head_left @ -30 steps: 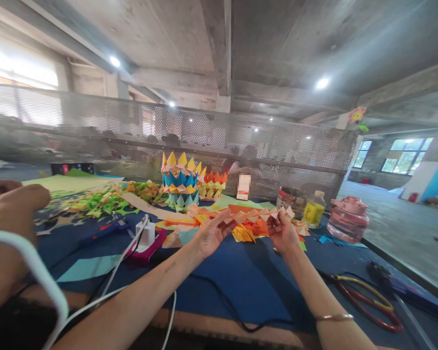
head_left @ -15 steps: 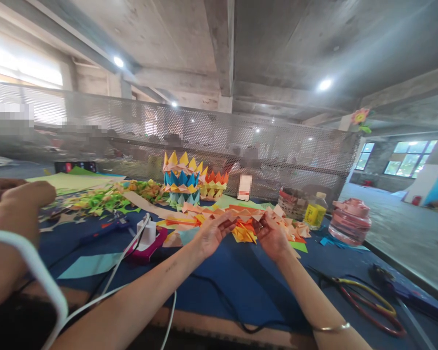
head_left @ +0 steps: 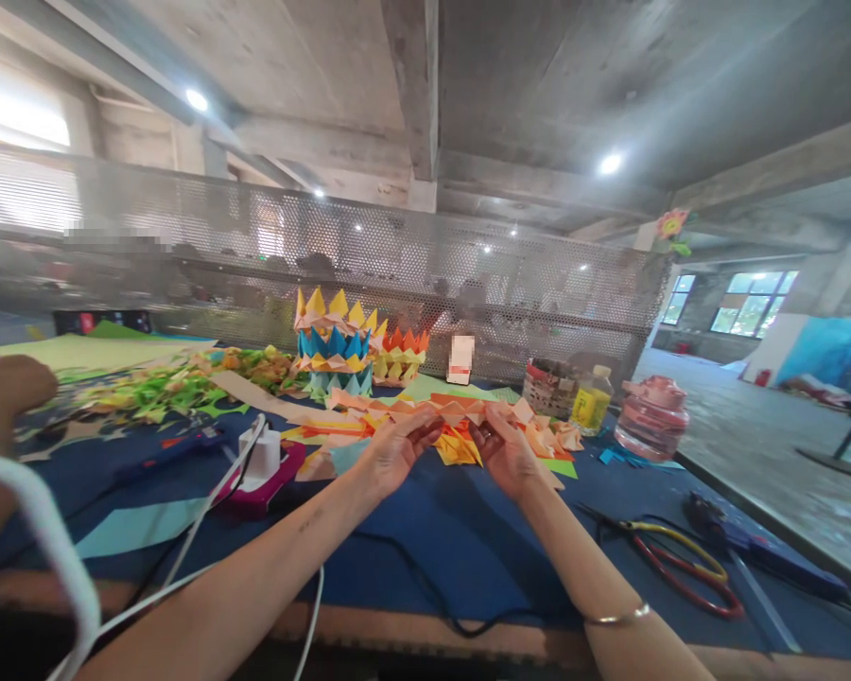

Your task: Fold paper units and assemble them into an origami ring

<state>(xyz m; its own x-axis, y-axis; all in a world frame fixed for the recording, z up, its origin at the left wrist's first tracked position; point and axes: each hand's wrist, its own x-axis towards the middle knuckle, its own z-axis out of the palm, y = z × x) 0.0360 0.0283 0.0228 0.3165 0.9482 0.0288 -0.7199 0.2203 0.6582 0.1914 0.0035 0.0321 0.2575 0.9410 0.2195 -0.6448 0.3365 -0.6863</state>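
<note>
Between my two hands a peach folded-paper strip [head_left: 458,409] with a zigzag edge is held up over the table. My left hand [head_left: 399,452] pinches its left part, and my right hand [head_left: 505,449] grips it on the right, fingers curled. Just behind and below lie yellow folded paper pieces [head_left: 460,447] and more peach folded pieces [head_left: 549,435]. Farther back stand tiered paper crowns, a yellow, blue and peach one [head_left: 335,350] and an orange and yellow one [head_left: 401,357].
Scissors [head_left: 687,558] and a glue gun [head_left: 766,549] lie at right. A pink jug [head_left: 652,418] and a yellow-labelled bottle [head_left: 591,402] stand behind. A magenta power strip [head_left: 266,482] with cables sits left. Another person's hand [head_left: 14,383] is at far left.
The view has turned slightly right, so everything sits farther left. Both my hands still hold the peach strip in much the same pose. The other person's hand shows less.
</note>
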